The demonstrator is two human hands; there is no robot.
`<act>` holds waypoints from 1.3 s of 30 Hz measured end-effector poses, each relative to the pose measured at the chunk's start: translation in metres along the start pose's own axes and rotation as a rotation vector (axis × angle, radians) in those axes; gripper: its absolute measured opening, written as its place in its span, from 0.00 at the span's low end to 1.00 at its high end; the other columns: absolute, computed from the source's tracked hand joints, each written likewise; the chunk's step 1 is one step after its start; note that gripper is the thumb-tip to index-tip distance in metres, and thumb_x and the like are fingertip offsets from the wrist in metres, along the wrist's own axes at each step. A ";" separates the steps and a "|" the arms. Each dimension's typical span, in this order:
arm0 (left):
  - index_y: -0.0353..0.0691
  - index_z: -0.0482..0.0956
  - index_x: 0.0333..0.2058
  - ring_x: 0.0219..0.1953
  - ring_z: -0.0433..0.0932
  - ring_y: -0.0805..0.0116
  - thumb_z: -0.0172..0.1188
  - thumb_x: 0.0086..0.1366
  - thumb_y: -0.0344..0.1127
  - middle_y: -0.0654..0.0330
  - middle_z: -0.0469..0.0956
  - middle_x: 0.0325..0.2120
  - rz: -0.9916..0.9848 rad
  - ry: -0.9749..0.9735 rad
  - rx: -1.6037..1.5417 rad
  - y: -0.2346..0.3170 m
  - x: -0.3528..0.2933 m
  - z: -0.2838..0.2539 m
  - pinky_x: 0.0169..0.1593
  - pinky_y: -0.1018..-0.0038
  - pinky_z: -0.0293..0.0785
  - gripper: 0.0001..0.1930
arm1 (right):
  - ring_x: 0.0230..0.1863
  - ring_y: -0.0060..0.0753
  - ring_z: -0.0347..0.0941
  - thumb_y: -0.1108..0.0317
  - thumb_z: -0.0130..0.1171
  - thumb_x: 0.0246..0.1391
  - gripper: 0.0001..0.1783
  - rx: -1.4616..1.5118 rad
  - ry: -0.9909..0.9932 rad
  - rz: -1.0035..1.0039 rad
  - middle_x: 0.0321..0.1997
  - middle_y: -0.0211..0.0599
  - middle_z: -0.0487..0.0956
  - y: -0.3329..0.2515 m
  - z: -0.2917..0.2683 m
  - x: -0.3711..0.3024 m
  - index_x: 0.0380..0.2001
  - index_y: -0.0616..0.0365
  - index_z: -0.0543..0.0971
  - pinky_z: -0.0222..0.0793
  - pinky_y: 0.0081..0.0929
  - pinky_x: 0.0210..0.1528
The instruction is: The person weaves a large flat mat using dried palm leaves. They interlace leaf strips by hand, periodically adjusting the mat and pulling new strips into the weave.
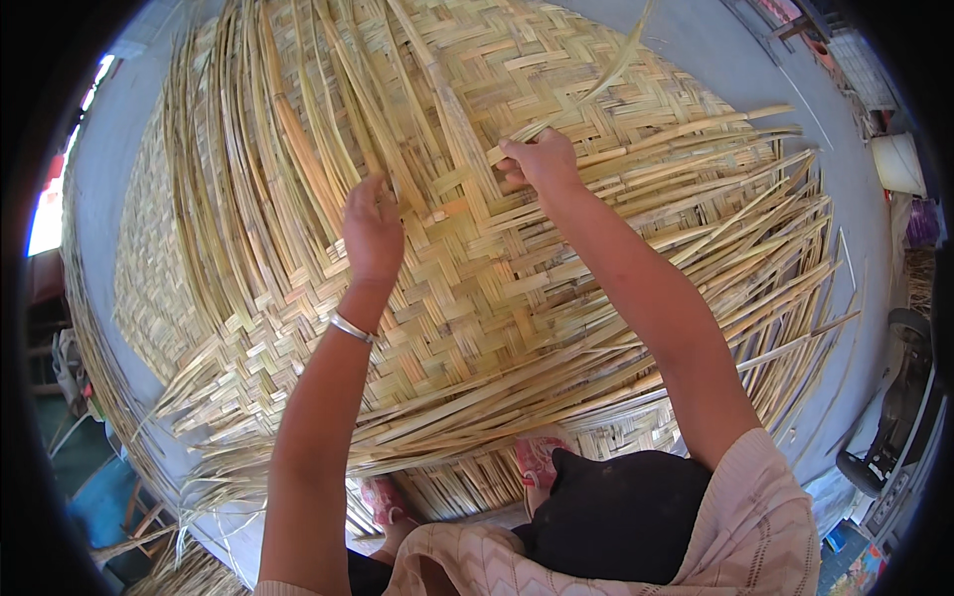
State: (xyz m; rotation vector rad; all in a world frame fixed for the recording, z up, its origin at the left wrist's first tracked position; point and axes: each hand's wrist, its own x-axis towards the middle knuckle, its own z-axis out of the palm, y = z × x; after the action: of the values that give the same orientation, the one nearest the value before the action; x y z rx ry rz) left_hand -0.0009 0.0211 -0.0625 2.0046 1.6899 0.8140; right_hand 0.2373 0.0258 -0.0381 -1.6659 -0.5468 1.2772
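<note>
A large woven mat (437,268) of flat, pale yellow-green reed strips spreads out before me. My right hand (543,167) pinches a flat reed strip (616,70), whose free end rises toward the far right while its near end lies over the weave. Left of it, my left hand (375,233) is low over the mat, fingers curled together among the upright strips. What those fingers hold, if anything, is hidden. Long loose strips (214,169) run away from me on the left side, and others (696,199) fan out to the right.
The mat lies on a grey floor (835,109). A woven part with more strips reaches back by my feet, in red-patterned shoes (542,459). To the right are a white container (897,164) and a dark-wheeled metal frame (899,397); at lower left, something blue (104,502).
</note>
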 end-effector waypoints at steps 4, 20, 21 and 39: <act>0.40 0.70 0.54 0.61 0.62 0.57 0.54 0.63 0.43 0.56 0.66 0.57 0.096 -0.097 0.383 0.003 -0.040 0.015 0.63 0.61 0.56 0.22 | 0.28 0.41 0.78 0.62 0.64 0.48 0.16 -0.387 0.092 -0.256 0.23 0.47 0.78 0.012 0.001 0.007 0.27 0.68 0.77 0.74 0.36 0.28; 0.42 0.70 0.55 0.63 0.59 0.62 0.51 0.65 0.48 0.61 0.64 0.58 0.204 -0.186 0.560 0.003 -0.055 0.018 0.65 0.62 0.50 0.24 | 0.29 0.47 0.75 0.57 0.62 0.43 0.15 -0.895 0.260 -0.927 0.23 0.44 0.78 0.038 -0.019 -0.016 0.23 0.60 0.81 0.69 0.41 0.34; 0.42 0.69 0.56 0.62 0.60 0.62 0.51 0.65 0.47 0.61 0.64 0.58 0.212 -0.185 0.563 0.003 -0.055 0.018 0.65 0.62 0.50 0.24 | 0.30 0.46 0.75 0.57 0.62 0.44 0.15 -0.932 0.273 -0.873 0.23 0.45 0.78 0.041 -0.018 -0.018 0.24 0.59 0.81 0.69 0.39 0.36; 0.39 0.69 0.55 0.59 0.65 0.53 0.55 0.63 0.43 0.51 0.65 0.58 0.290 -0.303 0.265 -0.008 -0.070 -0.030 0.60 0.63 0.63 0.24 | 0.45 0.33 0.75 0.66 0.49 0.62 0.12 0.217 0.172 -0.712 0.41 0.41 0.80 -0.130 -0.214 -0.047 0.42 0.63 0.75 0.67 0.28 0.52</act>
State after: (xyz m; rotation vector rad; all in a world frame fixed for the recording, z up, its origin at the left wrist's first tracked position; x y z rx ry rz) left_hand -0.0341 -0.0484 -0.0574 2.4479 1.4131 0.3560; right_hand 0.4405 -0.0372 0.1031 -1.2158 -0.7748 0.6393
